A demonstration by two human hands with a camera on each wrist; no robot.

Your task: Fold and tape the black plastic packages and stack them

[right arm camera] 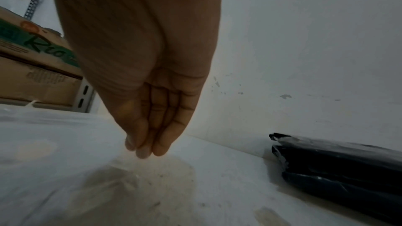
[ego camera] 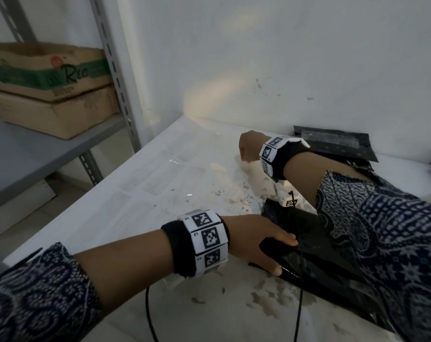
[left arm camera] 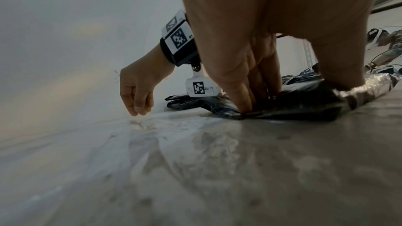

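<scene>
Folding step in hand. Left hand point(ego camera: 263, 243) pinching folded edge of package point(ego camera: 308, 245) flat against surface point(ego camera: 125, 218), thumb on top, fingers point(left arm camera: 243, 99) at the crease. Right hand point(ego camera: 249, 148) reaching down toward surface beyond it, fingers loosely bunched, holding nothing. Next move judged: fetch tape, secure fold while keeping it pinned. Stack point(right arm camera: 339, 166) by wall: three taped packages, apparently. No tape roll visible.
</scene>
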